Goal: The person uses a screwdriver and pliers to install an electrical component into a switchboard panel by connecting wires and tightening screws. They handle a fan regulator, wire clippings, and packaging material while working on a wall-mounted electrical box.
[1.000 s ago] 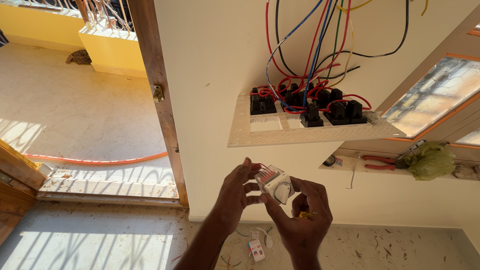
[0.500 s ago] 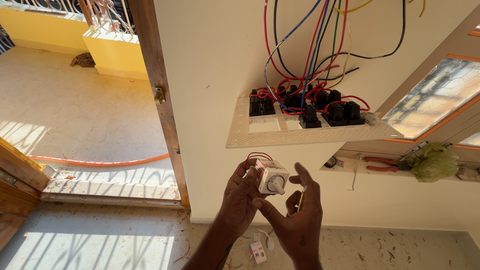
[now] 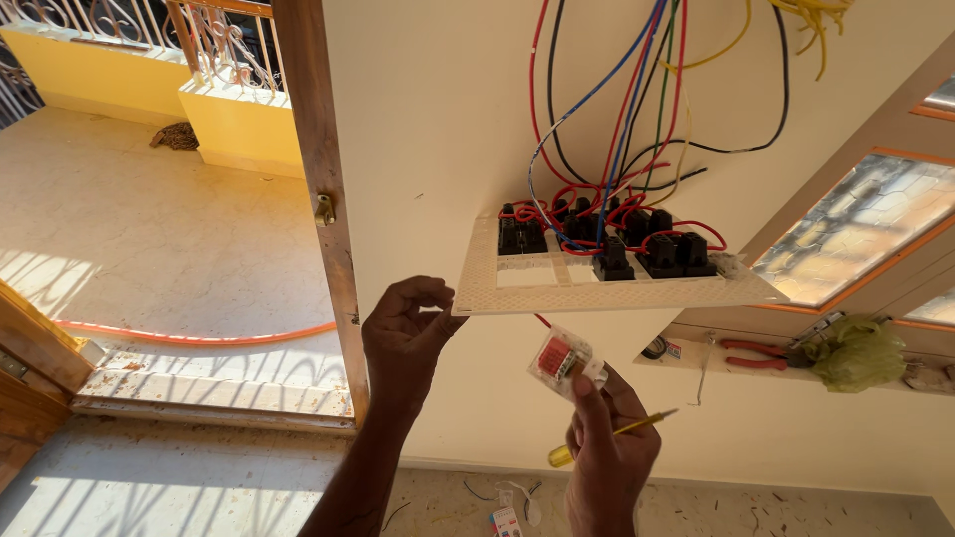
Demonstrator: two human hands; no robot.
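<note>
Left hand (image 3: 406, 333) has let go of small white module (image 3: 565, 362), moved up to left corner of hanging switch plate (image 3: 597, 288), fingers curled loosely, thumb touching plate edge, holding nothing; module now only in right hand (image 3: 607, 452), pinched at fingertips, yellow screwdriver (image 3: 607, 438) tucked in same hand; module just below plate's lower edge, right of left hand

wires (image 3: 637, 89) cut off above; screwdriver (image 3: 607, 438) half-hidden
</note>
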